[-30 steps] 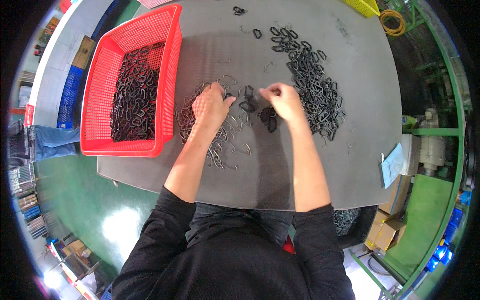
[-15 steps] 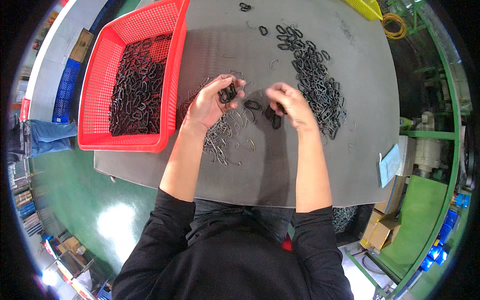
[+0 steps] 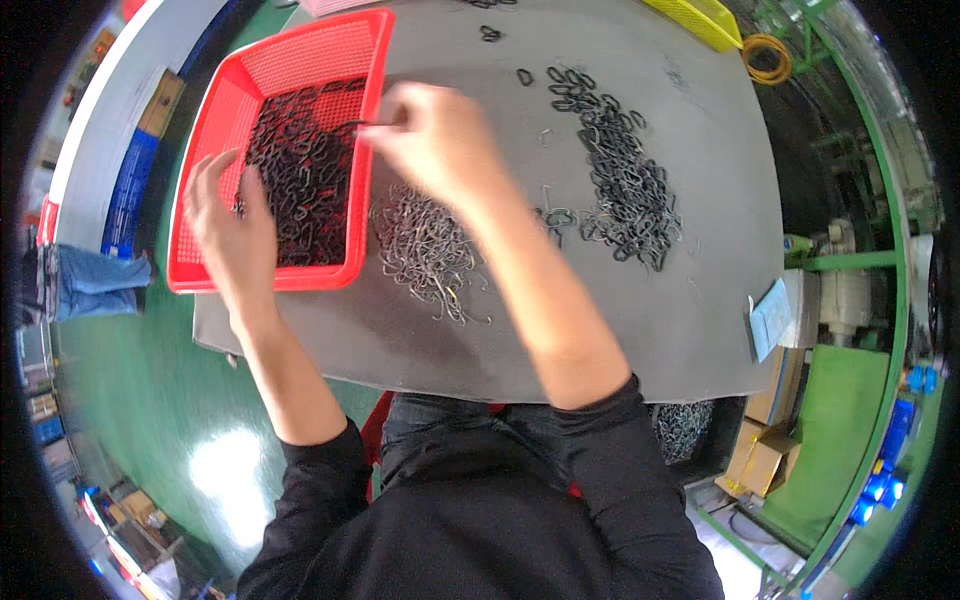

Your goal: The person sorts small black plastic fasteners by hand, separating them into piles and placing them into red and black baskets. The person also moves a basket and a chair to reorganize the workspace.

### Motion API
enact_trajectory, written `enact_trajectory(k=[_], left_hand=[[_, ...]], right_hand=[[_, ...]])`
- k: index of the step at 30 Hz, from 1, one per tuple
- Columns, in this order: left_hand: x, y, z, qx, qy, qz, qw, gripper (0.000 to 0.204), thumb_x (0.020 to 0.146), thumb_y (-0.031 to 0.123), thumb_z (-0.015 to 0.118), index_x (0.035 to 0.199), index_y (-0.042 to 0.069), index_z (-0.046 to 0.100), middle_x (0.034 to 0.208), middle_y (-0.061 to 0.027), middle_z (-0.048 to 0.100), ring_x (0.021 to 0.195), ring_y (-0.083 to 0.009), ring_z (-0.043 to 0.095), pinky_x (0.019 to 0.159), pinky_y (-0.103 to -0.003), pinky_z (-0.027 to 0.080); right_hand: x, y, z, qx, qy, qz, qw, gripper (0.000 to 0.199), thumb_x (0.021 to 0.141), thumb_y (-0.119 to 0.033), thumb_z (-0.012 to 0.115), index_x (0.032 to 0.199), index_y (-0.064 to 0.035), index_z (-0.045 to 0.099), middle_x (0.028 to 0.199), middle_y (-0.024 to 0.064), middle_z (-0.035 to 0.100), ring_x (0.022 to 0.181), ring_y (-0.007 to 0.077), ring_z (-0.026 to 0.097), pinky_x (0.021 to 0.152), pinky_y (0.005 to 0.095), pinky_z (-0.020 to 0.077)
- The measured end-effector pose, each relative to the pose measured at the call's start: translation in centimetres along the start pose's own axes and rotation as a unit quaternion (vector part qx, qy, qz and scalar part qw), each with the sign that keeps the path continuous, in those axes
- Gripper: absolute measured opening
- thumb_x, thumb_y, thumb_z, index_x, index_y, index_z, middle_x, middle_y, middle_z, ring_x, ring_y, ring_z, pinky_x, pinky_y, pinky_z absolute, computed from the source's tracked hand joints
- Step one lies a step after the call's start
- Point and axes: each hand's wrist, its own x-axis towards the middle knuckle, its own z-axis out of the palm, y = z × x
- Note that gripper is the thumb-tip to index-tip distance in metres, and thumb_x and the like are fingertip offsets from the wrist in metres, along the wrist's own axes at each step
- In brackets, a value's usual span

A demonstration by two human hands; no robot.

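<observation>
A red plastic basket [image 3: 357, 230] at the left of the table holds many black oval metal links [image 3: 300, 190]. My left hand [image 3: 235, 220] is over the basket's left side, its fingers apart and nothing seen in them. Beside the basket's right wall is my right hand [image 3: 435, 135], blurred, with its fingers closed on a dark piece that looks like a black link [image 3: 382, 125]. A heap of thin bent wire pieces [image 3: 430, 255] lies under and near my right forearm. Farther right spreads a long pile of black links [image 3: 630, 180].
A few loose links [image 3: 490, 34] lie at the table's far side. A yellow basket [image 3: 700, 20] stands at the far right edge, near a coiled yellow hose [image 3: 766, 60]. A blue face mask [image 3: 770, 320] hangs at the right edge. Another person's legs [image 3: 100, 282] show at the left.
Both hands have moved left from the middle of the table to the basket. My left hand has let go of the black links it held and opened.
</observation>
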Motion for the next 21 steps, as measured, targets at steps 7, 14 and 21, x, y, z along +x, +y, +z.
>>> enact_trajectory(k=[7, 14, 21], left_hand=[[-2.7, 8.9, 1.0, -0.277, 0.017, 0.053, 0.959, 0.018, 0.08, 0.0, 0.057, 0.096, 0.006, 0.061, 0.099, -0.0112, 0.06, 0.098, -0.0245, 0.055, 0.087, -0.035, 0.043], [-11.8, 14.3, 13.8, -0.216, -0.321, 0.058, 0.92, 0.03, 0.075, 0.023, 0.068, 0.097, 0.004, 0.06, 0.096, -0.0125, 0.059, 0.094, -0.0292, 0.056, 0.078, -0.039, 0.046], [-10.3, 13.9, 17.5, -0.297, -0.437, -0.036, 0.848, 0.025, 0.078, 0.012, 0.066, 0.099, 0.003, 0.056, 0.082, -0.0085, 0.061, 0.073, -0.0208, 0.061, 0.063, -0.032, 0.048]], right_hand=[[-0.5, 4.7, -0.4, 0.047, 0.034, -0.052, 0.997, 0.029, 0.073, -0.02, 0.07, 0.094, -0.0022, 0.062, 0.091, 0.0124, 0.061, 0.085, 0.0238, 0.061, 0.076, 0.0329, 0.0488], [-9.8, 17.1, -7.4, -0.258, -0.05, 0.092, 0.96, 0.018, 0.073, -0.009, 0.066, 0.089, -0.0046, 0.062, 0.09, 0.0096, 0.06, 0.084, 0.027, 0.061, 0.071, 0.0363, 0.0482], [-9.8, 18.0, -8.2, -0.271, -0.076, 0.094, 0.955, 0.02, 0.071, -0.013, 0.071, 0.085, -0.0036, 0.059, 0.085, 0.0067, 0.059, 0.078, 0.0254, 0.06, 0.067, 0.0363, 0.0472]])
